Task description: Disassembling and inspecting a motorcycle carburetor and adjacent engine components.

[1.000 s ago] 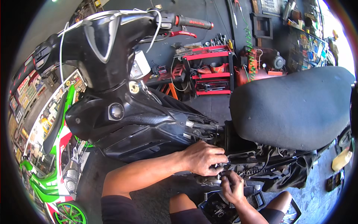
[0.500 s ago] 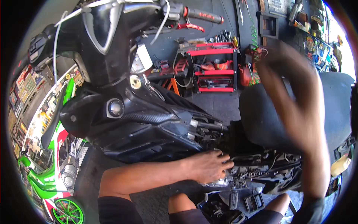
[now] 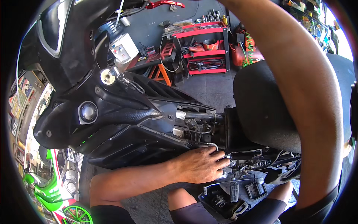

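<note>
My left hand [image 3: 199,164] rests at the side of the engine [image 3: 238,164] of a black motorbike [image 3: 123,123], its fingers curled downward against the metal. What lies under the fingertips is hidden. Just above the knuckles, a bent silver rod or pipe [image 3: 213,145] sticks out. My right forearm [image 3: 298,67] crosses over the black seat [image 3: 261,108] and runs out through the upper edge, so the right hand is outside the picture. Ahead of the seat, the frame and cables [image 3: 203,121] lie exposed. A key with a cord [image 3: 128,82] hangs by the ignition.
Beyond the bike stands a red and black tool cart [image 3: 201,52] with tools on its shelves. A red compressor tank [image 3: 238,54] sits beside it. Below the engine are a footpeg [image 3: 234,192] and a black tray [image 3: 256,190]. A green motorbike [image 3: 48,190] stands at the left.
My right arm has swung up and forward, taking its hand out of view past the upper edge. The left hand stays at the engine. The view has shifted.
</note>
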`<state>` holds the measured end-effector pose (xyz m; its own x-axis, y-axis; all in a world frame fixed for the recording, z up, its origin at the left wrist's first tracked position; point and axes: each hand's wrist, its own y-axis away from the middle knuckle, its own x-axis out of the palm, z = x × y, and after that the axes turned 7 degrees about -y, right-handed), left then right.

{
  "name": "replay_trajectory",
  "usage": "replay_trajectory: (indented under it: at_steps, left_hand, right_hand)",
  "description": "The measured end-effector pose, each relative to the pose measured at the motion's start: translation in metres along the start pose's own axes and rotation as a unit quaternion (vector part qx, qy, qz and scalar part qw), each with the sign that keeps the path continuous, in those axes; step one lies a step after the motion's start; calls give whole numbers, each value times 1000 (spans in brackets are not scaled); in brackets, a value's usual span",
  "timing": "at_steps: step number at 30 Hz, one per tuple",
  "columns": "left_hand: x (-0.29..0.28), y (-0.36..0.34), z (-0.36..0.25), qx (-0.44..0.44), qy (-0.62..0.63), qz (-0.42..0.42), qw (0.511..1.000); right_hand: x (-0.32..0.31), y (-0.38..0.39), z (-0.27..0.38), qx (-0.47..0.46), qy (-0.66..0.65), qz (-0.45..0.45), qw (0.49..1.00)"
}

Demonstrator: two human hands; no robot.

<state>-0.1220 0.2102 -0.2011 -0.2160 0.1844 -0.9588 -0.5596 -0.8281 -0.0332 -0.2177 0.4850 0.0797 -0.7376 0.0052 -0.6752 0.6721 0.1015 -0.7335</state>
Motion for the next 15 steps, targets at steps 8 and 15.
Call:
replay_trajectory:
  at_steps: [8, 15]
  left_hand:
    - [-1, 2, -1, -21, -4, -29, 999]
    - [-3, 4, 0, -29, 17, -46, 998]
  right_hand:
    - [4, 5, 4, -23, 39, -3, 999]
    - [2, 22, 22, 76, -6, -70, 995]
